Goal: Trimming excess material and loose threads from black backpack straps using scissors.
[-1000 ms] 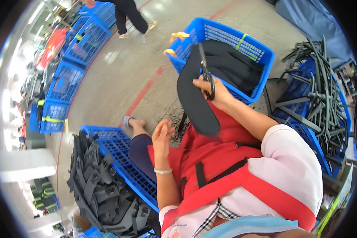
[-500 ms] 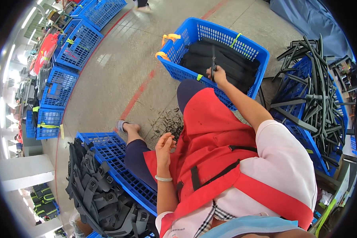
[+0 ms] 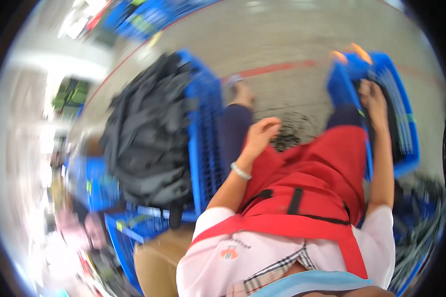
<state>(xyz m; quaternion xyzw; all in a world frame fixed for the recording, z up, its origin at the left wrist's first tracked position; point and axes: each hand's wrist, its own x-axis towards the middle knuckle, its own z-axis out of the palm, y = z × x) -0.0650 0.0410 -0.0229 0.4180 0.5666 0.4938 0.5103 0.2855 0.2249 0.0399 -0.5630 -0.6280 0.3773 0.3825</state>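
My left hand hovers over the left edge of my red apron, with its fingers loosely bent and apart and nothing visible in them. Dark thin scraps lie on the floor just beyond it. My right hand reaches into a blue plastic basket at the right. Its fingers look curled, but blur hides what they hold. Black fabric pieces fill the basket beneath that hand. Orange ties are fixed at the basket's far end.
Left of my legs stands another blue crate, heaped with dark grey straps. A brown rounded object is close by my left side. Dark strips are piled at the lower right. More blue baskets stand beyond a red floor line.
My view has swung left, so the basket now sits farther right. Dark-handled scissors showed in my right hand earlier; blur hides them now. My left hand stays near the apron.
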